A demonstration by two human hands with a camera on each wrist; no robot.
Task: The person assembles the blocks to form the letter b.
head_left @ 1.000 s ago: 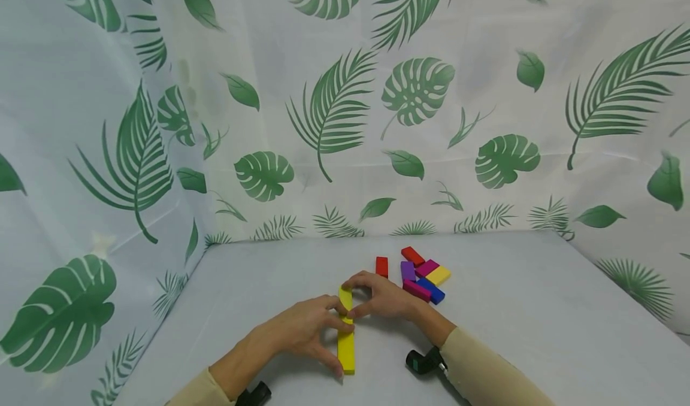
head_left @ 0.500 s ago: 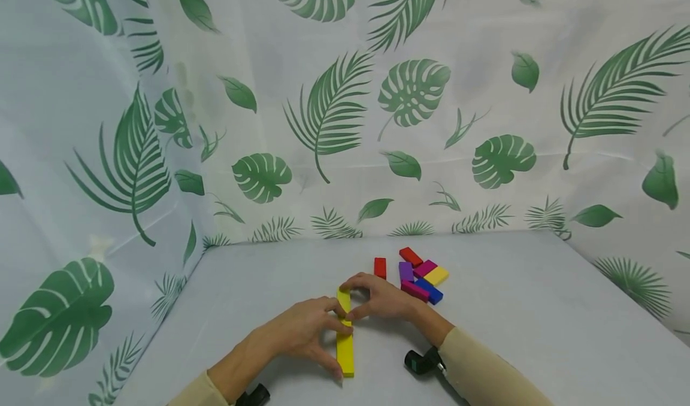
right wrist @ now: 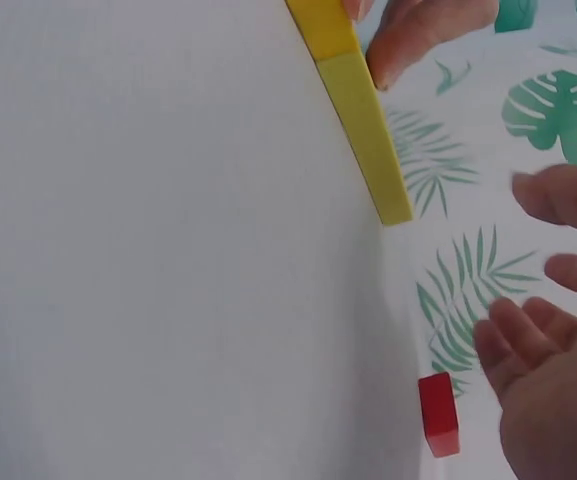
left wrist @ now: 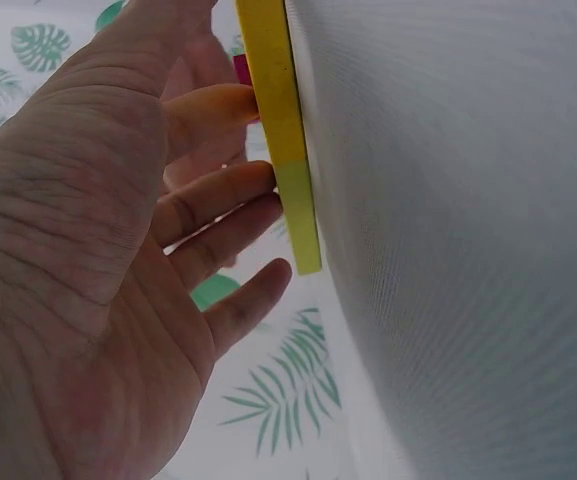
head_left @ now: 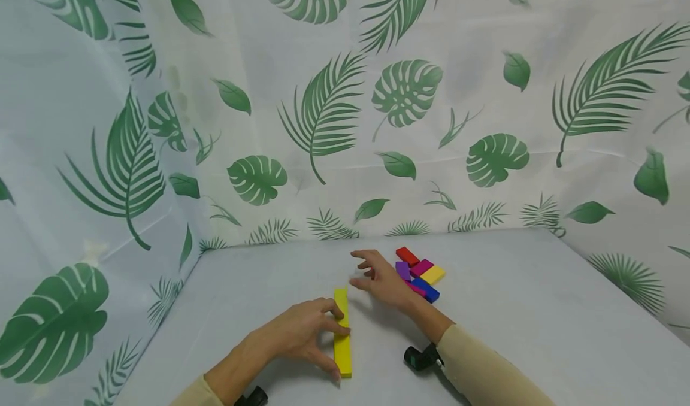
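Across the table, hands partly hide blocks.

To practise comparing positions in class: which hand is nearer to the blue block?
The right hand: in the head view it is just left of the blue block. The left hand is farther left, touching the row of yellow blocks.

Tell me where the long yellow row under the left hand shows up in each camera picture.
Head: the yellow row is low, near centre, running up the picture.
Left wrist: the yellow row slants down from the top edge, near mid-width.
Right wrist: the yellow row slants down from the top edge, right of centre.
Shared landmark: the left hand, its fingers at the row in every view.
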